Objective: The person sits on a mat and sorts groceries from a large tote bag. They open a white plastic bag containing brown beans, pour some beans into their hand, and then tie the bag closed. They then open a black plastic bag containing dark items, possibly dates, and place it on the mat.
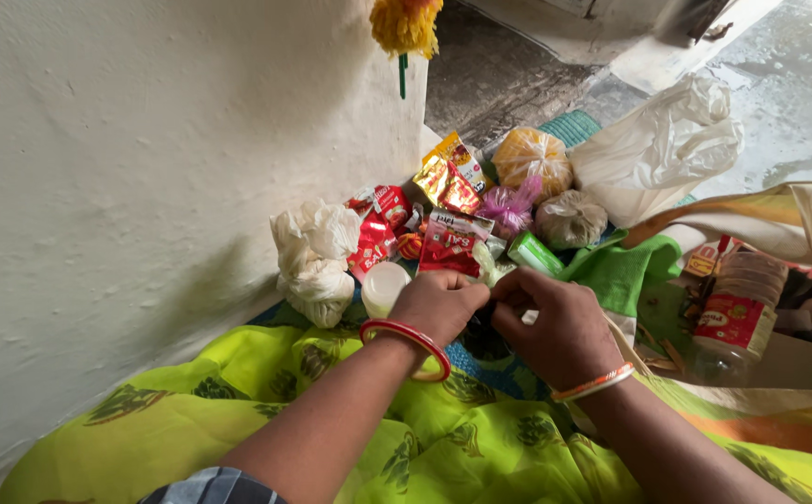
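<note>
My left hand (pixel 438 306) and my right hand (pixel 560 327) meet over my lap, fingers pinched together on a small dark packet (pixel 485 331) between them. The packet is mostly hidden by my fingers. A red bangle circles my left wrist and an orange-white one my right. Just beyond my hands lie a red foil packet (pixel 450 245), a small white lidded cup (pixel 384 285) and a green tube (pixel 534 252).
A white wall (pixel 126 187) runs along the left. On the floor sit knotted white bags (pixel 315 257), gold packets (pixel 445 177), an orange bag (pixel 532 157), a pink bundle (pixel 508 207), a large white bag (pixel 662 149) and a clear bottle (pixel 740 308) in a cloth bag.
</note>
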